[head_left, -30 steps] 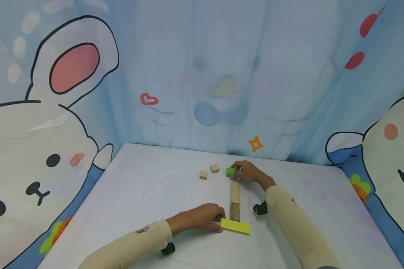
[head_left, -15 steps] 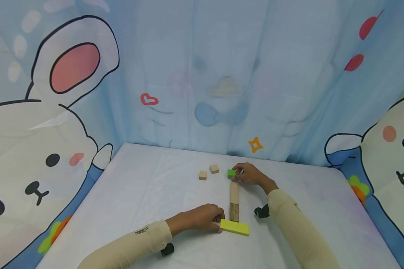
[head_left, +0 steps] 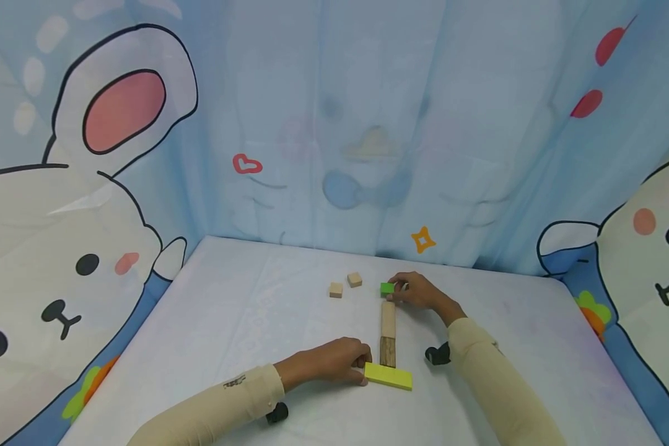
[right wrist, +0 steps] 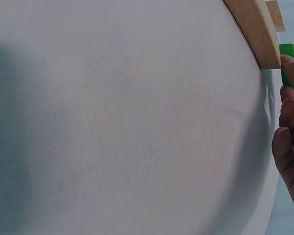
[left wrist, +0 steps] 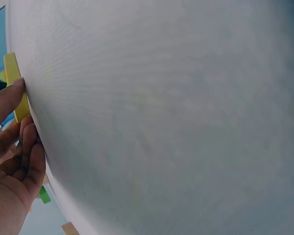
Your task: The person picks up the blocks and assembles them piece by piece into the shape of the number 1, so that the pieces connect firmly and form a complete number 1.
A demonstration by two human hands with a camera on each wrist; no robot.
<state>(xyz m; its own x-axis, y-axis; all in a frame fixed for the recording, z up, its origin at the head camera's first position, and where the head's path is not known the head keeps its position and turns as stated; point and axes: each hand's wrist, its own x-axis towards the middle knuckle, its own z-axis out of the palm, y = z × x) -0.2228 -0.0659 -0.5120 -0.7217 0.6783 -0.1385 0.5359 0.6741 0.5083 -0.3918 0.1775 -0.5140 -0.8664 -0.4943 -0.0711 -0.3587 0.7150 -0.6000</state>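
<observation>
My left hand (head_left: 331, 359) pinches the left end of a yellow rectangular block (head_left: 390, 376), which lies crosswise on the table. In the left wrist view, the thumb (left wrist: 10, 100) presses on the yellow block (left wrist: 13, 78) and the other fingers bend beneath its end. A brown grained block (head_left: 387, 352) and a pale wooden block (head_left: 388, 319) run in line from the yellow block's far side. Beyond the pale block's far end, my right hand (head_left: 418, 291) pinches a small green block (head_left: 387, 289) between thumb and fingers. The right wrist view shows the green block (right wrist: 287, 51) beside the pale block's end.
Two small pale wooden cubes, one (head_left: 336, 290) nearer and one (head_left: 354, 279) farther, sit left of the green block. A white cloth covers the table (head_left: 256, 328). A blue printed curtain (head_left: 290, 204) hangs behind it.
My right hand has shifted the green block slightly right and toward me, in line with the pale wooden block's far end. The left hand and the yellow block have stayed nearly still.
</observation>
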